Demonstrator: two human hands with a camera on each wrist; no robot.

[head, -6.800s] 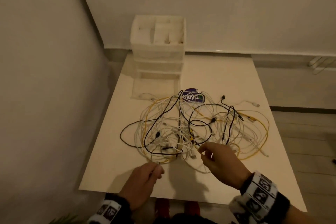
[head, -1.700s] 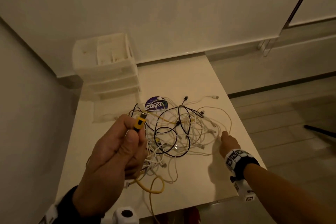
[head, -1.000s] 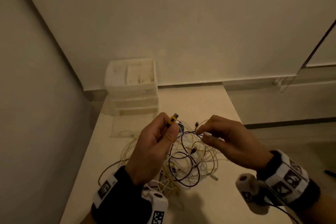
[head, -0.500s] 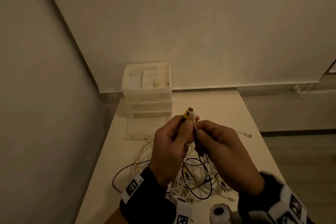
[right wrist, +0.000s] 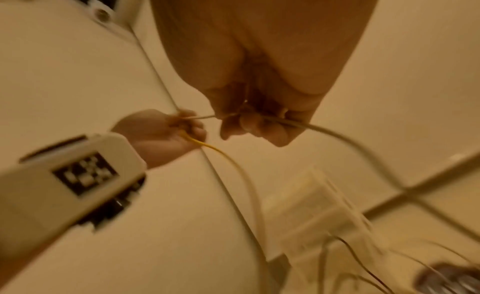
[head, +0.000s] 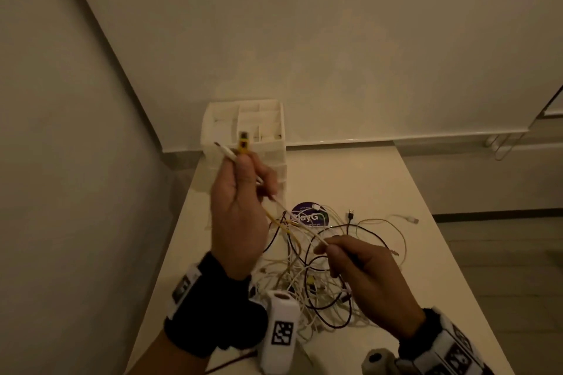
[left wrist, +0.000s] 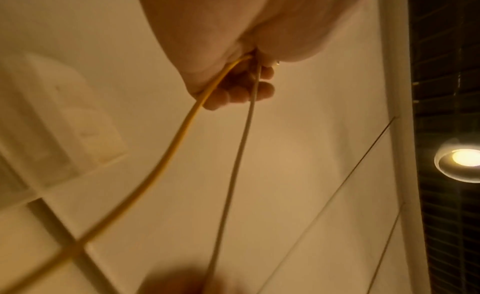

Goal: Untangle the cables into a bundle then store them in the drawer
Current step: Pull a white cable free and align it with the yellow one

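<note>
A yellow cable (head: 275,220) and a white cable (head: 226,153) are gripped near their plugs in the raised left hand (head: 240,210), in front of the far drawer unit (head: 275,143). On the table (head: 426,222), right of it, the tangled cables (head: 323,271) lie. The white cable is pinched lower down by the right hand (head: 365,277).

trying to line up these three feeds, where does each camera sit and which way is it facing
Head: worn on the head, looks forward and down at the table, cable tangle and drawer unit; both hands show.
Left wrist: looks along the left hand and upward; its grip holds a yellow cable and a white cable.
Right wrist: looks along the right hand, which pinches the white cable; the left hand shows too.
Shared: all three show the left hand holding the yellow cable.
</note>
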